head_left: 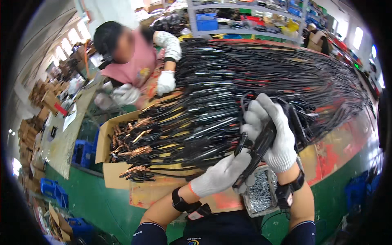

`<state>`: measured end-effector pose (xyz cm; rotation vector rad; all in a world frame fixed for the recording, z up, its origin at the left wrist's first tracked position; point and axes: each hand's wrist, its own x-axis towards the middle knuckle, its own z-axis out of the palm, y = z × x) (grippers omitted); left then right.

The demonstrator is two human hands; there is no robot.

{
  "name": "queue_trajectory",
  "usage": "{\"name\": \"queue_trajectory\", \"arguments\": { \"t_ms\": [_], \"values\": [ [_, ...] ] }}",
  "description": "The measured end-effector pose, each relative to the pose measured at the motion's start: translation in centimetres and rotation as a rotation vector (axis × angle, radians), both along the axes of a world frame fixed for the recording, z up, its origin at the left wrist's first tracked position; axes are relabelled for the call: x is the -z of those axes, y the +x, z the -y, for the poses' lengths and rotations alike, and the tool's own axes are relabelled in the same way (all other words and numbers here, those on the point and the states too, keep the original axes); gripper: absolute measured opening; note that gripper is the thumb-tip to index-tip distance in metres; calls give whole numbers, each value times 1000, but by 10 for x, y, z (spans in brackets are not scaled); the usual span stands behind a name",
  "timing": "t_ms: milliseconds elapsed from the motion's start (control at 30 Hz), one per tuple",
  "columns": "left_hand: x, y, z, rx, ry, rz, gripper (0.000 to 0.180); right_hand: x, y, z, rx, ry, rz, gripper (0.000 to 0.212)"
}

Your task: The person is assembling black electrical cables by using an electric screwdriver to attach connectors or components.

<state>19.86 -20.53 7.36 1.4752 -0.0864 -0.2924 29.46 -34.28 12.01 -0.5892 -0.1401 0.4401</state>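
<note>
In front of my body, both gloved hands meet around a long black plastic housing [261, 150], which slants from upper right to lower left. My right hand [281, 136] wraps its upper part, fingers curled over it. My left hand [224, 173] grips it lower down, and a short black piece [241, 143] stands up by that thumb and fingers. Just below sits a tray of small metal screws [261, 192]. Beyond my hands lie rows of shiny black parts [212, 98] on long black cables [294, 67]. What the curled fingers cover is hidden.
Across the table at left, a person in pink [139, 65] rests a gloved hand [166, 83] on the cables. Copper-coloured clamps [139, 151] lie over an open cardboard box [116, 175]. A metal shelf [245, 32] with bins stands behind; blue crates [53, 192] sit at left.
</note>
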Motion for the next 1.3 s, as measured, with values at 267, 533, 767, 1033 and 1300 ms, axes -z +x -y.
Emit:
{"name": "queue_trajectory", "arguments": {
  "t_ms": [267,533,767,1033,1300],
  "values": [
    [-32,44,32,-341,407,849,43,-1,16,27,292,152,-108,11],
    [2,50,36,-179,534,930,49,4,14,31,346,-42,22,11],
    [62,38,58,-205,218,506,85,7,-4,29,340,-615,331,54],
    [71,21,24,-346,-688,-398,44,64,-27,151,453,-1935,934,47],
    [87,23,75,-352,-603,-493,29,98,-53,152,261,-1927,402,72]
  ]
}}
